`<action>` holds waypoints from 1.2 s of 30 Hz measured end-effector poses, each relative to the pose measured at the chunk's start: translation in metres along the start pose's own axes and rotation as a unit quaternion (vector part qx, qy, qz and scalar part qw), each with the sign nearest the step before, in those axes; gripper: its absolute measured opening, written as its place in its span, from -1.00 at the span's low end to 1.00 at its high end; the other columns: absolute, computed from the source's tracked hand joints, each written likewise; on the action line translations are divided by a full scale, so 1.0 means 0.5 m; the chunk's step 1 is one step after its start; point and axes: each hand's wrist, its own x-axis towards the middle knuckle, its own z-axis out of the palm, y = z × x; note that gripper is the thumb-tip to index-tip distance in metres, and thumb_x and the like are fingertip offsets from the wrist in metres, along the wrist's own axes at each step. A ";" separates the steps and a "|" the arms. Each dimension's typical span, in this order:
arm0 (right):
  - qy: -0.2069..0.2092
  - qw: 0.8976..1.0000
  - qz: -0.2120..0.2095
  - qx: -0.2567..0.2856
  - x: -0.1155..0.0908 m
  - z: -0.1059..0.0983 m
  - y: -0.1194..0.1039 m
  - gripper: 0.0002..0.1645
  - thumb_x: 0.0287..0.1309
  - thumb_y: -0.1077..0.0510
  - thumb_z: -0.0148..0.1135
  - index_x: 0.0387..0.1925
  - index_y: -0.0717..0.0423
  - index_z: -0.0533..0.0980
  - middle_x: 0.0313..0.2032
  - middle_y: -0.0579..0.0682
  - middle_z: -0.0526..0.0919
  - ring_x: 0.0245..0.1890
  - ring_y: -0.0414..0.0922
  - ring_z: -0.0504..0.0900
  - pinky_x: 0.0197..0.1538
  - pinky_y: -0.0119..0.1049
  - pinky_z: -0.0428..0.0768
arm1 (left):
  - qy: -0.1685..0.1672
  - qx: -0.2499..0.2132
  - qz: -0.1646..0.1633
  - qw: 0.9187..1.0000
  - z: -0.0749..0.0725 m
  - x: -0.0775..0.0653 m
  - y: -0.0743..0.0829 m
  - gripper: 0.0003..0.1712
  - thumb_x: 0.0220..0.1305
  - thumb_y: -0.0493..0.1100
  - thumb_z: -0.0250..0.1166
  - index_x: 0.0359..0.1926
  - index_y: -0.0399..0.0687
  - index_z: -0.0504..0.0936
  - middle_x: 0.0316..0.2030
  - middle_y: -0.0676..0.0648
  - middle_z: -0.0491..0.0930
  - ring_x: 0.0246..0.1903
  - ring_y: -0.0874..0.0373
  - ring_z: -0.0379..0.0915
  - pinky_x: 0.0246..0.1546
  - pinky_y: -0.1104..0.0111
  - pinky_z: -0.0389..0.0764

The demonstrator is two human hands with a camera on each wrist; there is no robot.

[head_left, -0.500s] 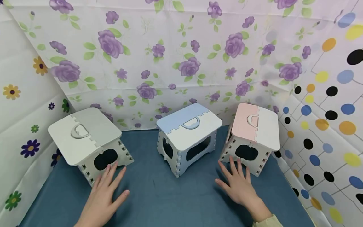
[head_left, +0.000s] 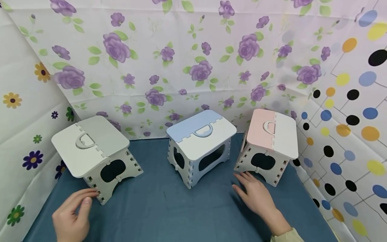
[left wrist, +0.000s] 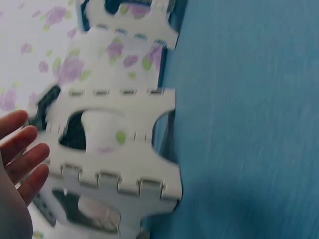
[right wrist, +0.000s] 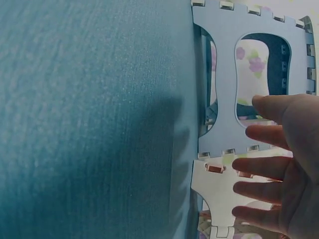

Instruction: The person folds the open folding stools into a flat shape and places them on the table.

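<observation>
Three folding step stools stand unfolded on the blue cloth: a grey-and-white stool [head_left: 90, 144] at the left, a blue-and-white stool [head_left: 202, 134] in the middle and a pink-and-white stool [head_left: 270, 134] at the right. My left hand [head_left: 72, 213] is beside the near leg of the grey stool, fingertips at its edge; whether they touch cannot be told. In the left wrist view, these fingers [left wrist: 30, 162] are extended. My right hand [head_left: 257, 195] lies palm down before the pink stool's near left leg, holding nothing. Its fingers [right wrist: 261, 191] are spread in the right wrist view.
Blue cloth [head_left: 169, 215] covers the surface under the stools. Behind them hangs a purple-flowered sheet [head_left: 181, 67]. A daisy-patterned sheet [head_left: 24, 134] bounds the left side, and a dotted sheet [head_left: 347, 141] bounds the right.
My left hand has moved left and down from before the grey stool to beside its near leg, its fingers drawing together. The right-hand fingers have come closer together. The stools stand unchanged.
</observation>
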 end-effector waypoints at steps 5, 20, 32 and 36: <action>0.026 1.000 0.010 0.010 -0.002 -0.004 -0.007 -0.53 0.46 -0.11 0.40 0.28 -0.06 0.70 0.20 0.07 0.74 0.16 0.10 0.72 0.09 0.16 0.68 | 0.083 -0.005 -0.104 0.991 -0.026 0.017 -0.026 -0.59 0.62 -0.29 0.15 -0.35 -0.42 0.79 -0.32 0.48 0.62 -0.33 0.55 0.54 -0.23 0.70 0.42; 0.025 0.998 0.049 0.035 -0.006 -0.008 -0.009 -0.63 0.47 -0.11 0.39 0.19 -0.14 0.75 0.08 -0.03 0.80 -0.15 -0.06 0.80 -0.21 0.02 0.72 | 0.042 -0.059 -0.413 0.908 -0.037 0.080 -0.154 -0.72 0.75 -0.07 -0.05 0.11 0.17 0.62 -0.21 0.35 0.53 -0.28 0.52 0.53 -0.39 0.66 0.53; 0.016 0.997 0.054 0.048 -0.009 -0.013 -0.006 -0.65 0.49 -0.09 0.37 0.18 -0.14 0.76 0.05 -0.06 0.81 -0.21 -0.12 0.80 -0.22 -0.04 0.73 | -0.066 -0.018 -0.436 0.897 -0.019 0.145 -0.246 -0.27 0.72 0.08 -0.10 0.72 -0.05 0.04 0.59 -0.12 0.19 0.45 0.12 0.20 0.42 0.32 0.29; 0.016 0.997 0.052 0.050 -0.012 -0.012 -0.005 -0.64 0.48 -0.08 0.38 0.20 -0.15 0.74 0.02 -0.09 0.82 -0.22 -0.17 0.80 -0.25 -0.08 0.72 | -0.106 -0.017 -0.410 0.906 -0.017 0.166 -0.271 -0.20 0.73 0.08 -0.16 0.74 -0.14 -0.18 0.70 -0.26 -0.13 0.65 -0.08 -0.13 0.61 0.09 0.01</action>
